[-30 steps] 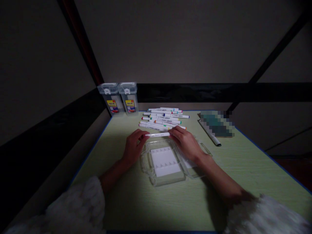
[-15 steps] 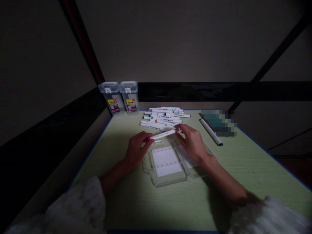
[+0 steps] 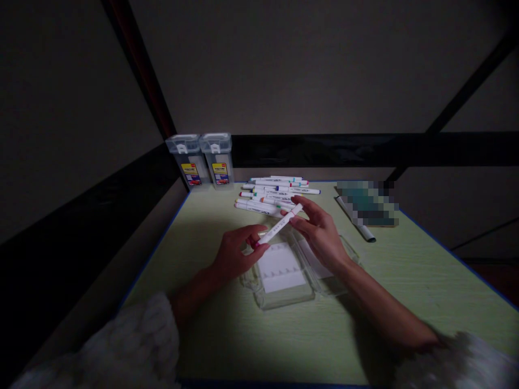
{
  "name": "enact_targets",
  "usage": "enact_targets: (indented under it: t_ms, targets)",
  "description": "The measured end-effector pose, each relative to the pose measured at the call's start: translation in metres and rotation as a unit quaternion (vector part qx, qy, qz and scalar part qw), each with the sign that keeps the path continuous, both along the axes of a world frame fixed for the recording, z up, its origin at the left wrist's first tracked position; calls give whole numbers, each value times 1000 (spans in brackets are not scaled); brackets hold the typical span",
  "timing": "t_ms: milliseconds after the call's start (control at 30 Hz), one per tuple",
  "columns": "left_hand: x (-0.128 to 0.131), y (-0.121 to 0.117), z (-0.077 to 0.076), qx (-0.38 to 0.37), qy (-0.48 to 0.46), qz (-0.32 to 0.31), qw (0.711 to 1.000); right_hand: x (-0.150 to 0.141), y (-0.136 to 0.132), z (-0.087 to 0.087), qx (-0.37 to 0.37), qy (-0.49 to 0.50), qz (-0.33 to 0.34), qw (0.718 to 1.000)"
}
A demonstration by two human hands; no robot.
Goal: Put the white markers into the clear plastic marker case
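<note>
A white marker point(image 3: 278, 227) is held aslant between my two hands, its right end higher in the picture. My left hand point(image 3: 237, 249) pinches the lower end, where a bit of pink shows at the fingertips. Thumb and fingers of my right hand point(image 3: 320, 229) grip the upper end. Below the marker an open clear plastic case point(image 3: 284, 300) lies on the table, with a white notched insert point(image 3: 281, 270) in its left half. My right hand and wrist partly cover the case's right half. Just beyond my hands lies a pile of white markers point(image 3: 267, 189) with coloured ends.
Two lidded clear containers point(image 3: 188, 162) with yellow labels stand at the back left corner of the table point(image 3: 405, 292). On the right lie a white tube-like roll point(image 3: 367, 233) and a blurred-out green flat item point(image 3: 360, 200). A wall rises behind the table.
The marker has tilted more steeply, its left end coming down and towards me. My left hand has shifted right and slightly nearer, closing the gap between my hands.
</note>
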State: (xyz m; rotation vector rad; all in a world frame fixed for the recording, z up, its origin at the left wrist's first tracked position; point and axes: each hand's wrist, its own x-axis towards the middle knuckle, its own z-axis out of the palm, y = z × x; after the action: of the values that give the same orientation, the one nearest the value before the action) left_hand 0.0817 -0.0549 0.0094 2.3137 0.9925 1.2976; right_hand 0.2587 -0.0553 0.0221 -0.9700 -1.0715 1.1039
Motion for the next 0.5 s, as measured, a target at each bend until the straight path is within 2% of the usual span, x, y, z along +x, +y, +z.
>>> enact_targets:
  t_ms: [100, 200, 333, 500]
  targets:
    - [0, -1, 0, -12, 2, -7, 1000, -4, -3, 3, -39, 89, 12, 995]
    - [1, -1, 0, -21, 6, -12, 1000, -8, -6, 4, -68, 132, 45, 988]
    - [2, -3, 0, -37, 8, -11, 999, -13, -10, 4, -98, 146, 96, 980]
    - [2, -4, 0, -78, -4, -49, 996, -14, -12, 5, -111, 134, 114, 978]
